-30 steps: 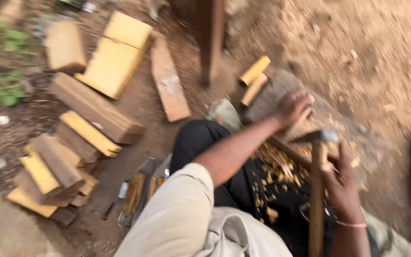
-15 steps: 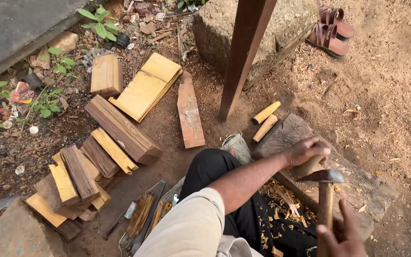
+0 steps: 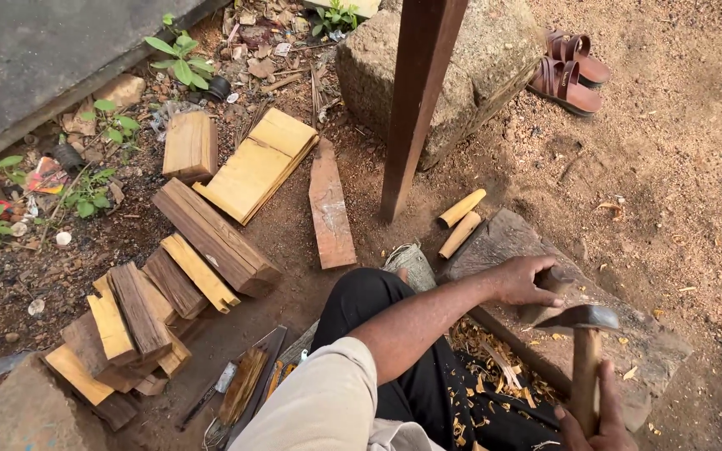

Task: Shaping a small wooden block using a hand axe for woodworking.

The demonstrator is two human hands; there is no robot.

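My left hand reaches across and grips a small dark wood piece that rests on a flat wooden chopping block. My right hand, at the bottom edge, holds the wooden handle of an adze-like hammer; its metal head hangs just right of the left hand, over the block. Yellow wood chips lie on my dark trousers and beside the block.
Two short rounded yellow pegs lie beyond the block. A stack of cut wood blocks and planks lies to the left. A dark post stands before a large stone. Sandals sit top right. Hand tools lie by my knee.
The view has tilted up and steadied, showing more ground beyond the post. The hammer has lifted slightly from the block; my left hand stays on the wood piece.
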